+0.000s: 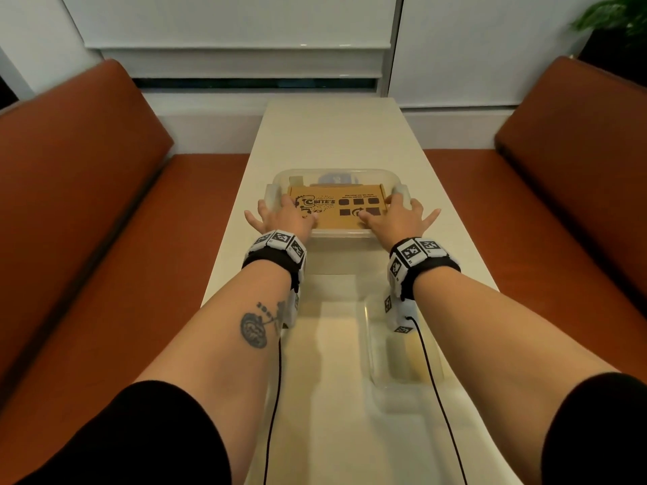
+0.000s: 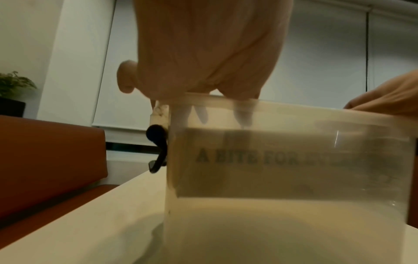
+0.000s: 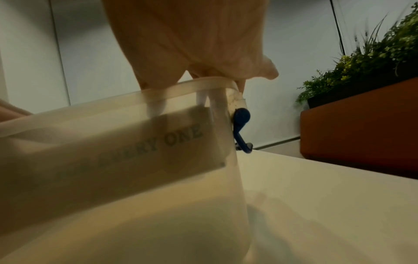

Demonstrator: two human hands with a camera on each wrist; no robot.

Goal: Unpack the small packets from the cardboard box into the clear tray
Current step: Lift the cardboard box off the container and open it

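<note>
- The box (image 1: 338, 210) — printed cardboard, lid shut — sits inside a clear lidded tub (image 1: 280, 176) on the table (image 1: 332, 134); through the tub wall the wrist views show its front panel lettering and a gap of tub floor beneath it, so it seems raised or tilted rather than flat.
- No packets are visible; they are presumably inside the box.
- Left hand (image 1: 280, 215) lies over the box's left end, fingers spread and dipping down past the tub rim beside the box; thumb on the lid.
- Right hand (image 1: 399, 217) mirrors it on the box's right end, fingers wide, little finger splayed outward, tips reaching down inside the tub.
- Whether either hand truly grips under the box edge I cannot tell — the tips are blurred behind plastic.
- The tray (image 1: 402, 351) stands nearer the person than the box, between the forearms, and looks empty.
- Blue latches (image 3: 241, 125) hang on the tub's ends, just outside the box.
- Risks, as I judge them: a fit this snug could let the box jam and drag the tub up with it; an uneven lift could tip the box or slip from the spread fingers; the forearms or wrist cables could knock the tray when the box comes back.
</note>
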